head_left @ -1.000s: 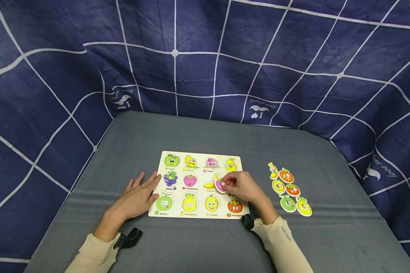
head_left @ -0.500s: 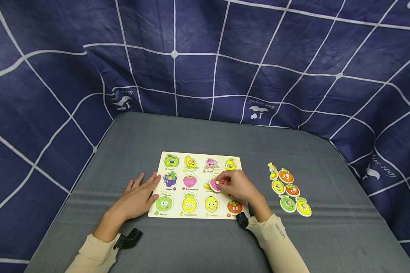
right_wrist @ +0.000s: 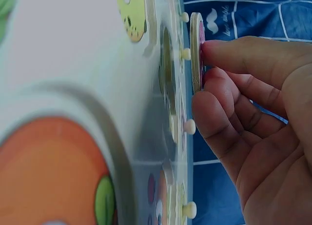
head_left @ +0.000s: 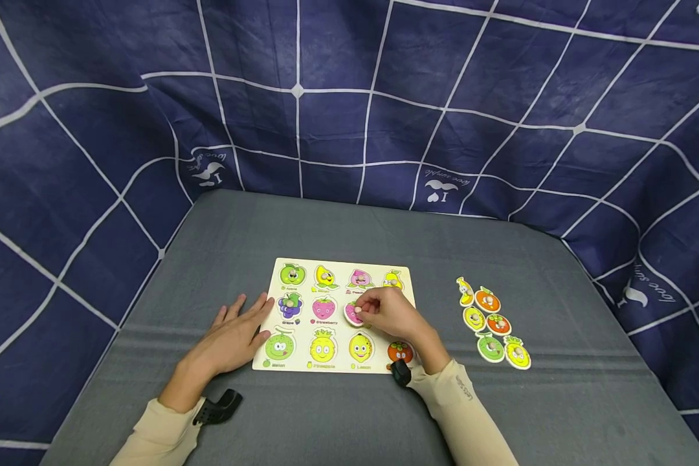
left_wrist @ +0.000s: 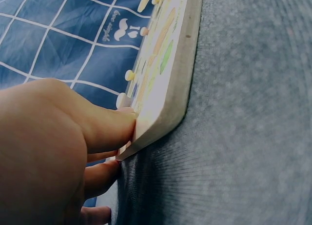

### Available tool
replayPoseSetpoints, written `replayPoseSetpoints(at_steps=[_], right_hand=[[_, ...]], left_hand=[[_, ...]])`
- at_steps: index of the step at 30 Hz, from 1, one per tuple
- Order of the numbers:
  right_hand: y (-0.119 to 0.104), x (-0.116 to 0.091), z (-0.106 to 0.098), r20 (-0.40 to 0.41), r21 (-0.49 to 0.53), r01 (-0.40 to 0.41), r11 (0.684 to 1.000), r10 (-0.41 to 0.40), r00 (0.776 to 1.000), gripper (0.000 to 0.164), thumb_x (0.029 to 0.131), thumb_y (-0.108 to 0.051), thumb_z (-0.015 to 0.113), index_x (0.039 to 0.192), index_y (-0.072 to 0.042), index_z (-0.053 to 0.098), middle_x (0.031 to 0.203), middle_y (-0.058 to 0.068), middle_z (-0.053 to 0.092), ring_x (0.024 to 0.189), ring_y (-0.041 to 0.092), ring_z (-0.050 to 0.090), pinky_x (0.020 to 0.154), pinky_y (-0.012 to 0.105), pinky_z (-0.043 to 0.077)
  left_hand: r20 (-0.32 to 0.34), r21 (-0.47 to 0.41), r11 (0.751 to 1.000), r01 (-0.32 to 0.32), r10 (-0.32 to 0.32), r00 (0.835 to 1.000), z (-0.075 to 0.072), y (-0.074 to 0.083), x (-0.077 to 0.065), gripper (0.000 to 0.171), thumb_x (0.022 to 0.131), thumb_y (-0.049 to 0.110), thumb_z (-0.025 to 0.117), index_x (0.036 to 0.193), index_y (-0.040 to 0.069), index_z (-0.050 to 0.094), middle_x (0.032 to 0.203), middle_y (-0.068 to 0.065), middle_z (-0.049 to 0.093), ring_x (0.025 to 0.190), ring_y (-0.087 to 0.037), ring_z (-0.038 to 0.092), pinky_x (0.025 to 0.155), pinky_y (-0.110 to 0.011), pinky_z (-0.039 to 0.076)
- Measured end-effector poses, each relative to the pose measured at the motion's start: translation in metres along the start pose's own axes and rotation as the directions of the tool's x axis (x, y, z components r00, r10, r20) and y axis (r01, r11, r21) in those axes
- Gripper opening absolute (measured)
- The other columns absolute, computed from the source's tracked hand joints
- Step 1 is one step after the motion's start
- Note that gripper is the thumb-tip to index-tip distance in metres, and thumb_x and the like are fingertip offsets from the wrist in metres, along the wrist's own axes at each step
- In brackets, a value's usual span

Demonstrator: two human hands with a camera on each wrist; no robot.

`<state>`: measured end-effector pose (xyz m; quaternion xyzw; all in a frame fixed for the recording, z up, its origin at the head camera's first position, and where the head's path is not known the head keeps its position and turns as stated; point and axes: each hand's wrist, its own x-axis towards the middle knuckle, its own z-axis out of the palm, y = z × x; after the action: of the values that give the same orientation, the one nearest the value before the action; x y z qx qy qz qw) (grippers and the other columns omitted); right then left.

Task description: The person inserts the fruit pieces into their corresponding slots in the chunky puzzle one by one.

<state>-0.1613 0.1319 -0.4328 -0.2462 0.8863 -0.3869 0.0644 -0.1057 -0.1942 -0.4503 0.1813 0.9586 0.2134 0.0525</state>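
Pinch grip — right hand (head_left: pixel 393 314) on pink piece (head_left: pixel 351 314). Head: piece over board (head_left: pixel 303 346), middle row, just right of strawberry (head_left: pixel 323 308); left hand (head_left: pixel 233 340) spread at board's left edge; six loose pieces (head_left: pixel 499 325) farther right. Left wrist: thumb (left_wrist: pixel 109 130) touching board. Right wrist: piece raised off board — roughly parallel.

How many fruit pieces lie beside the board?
6, all right of the board: banana and orange piece farthest, yellow piece and red piece between, green piece and pineapple nearest.
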Motion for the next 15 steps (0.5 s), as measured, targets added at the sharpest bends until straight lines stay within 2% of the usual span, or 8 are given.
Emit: replayPoseSetpoints(at_steps=[15], right_hand=[[-0.004, 0.012, 0.01, 0.026, -0.005, 0.024, 1.0, -0.024, 0.999, 0.005, 0.083, -0.003, 0.076, 0.083, -0.005, 0.072, 0.067, -0.007, 0.058, 0.062, 0.004, 0.053, 0.059, 0.02, 0.047]], left_hand=[[0.003, -0.002, 1.0, -0.003, 0.003, 1.0, 0.0, 0.001, 0.001, 0.059, 0.099, 0.02, 0.059, 0.151, 0.001, 0.039, 0.155, -0.02, 0.035, 0.14, -0.056, 0.02, 0.104, -0.075, 0.015]])
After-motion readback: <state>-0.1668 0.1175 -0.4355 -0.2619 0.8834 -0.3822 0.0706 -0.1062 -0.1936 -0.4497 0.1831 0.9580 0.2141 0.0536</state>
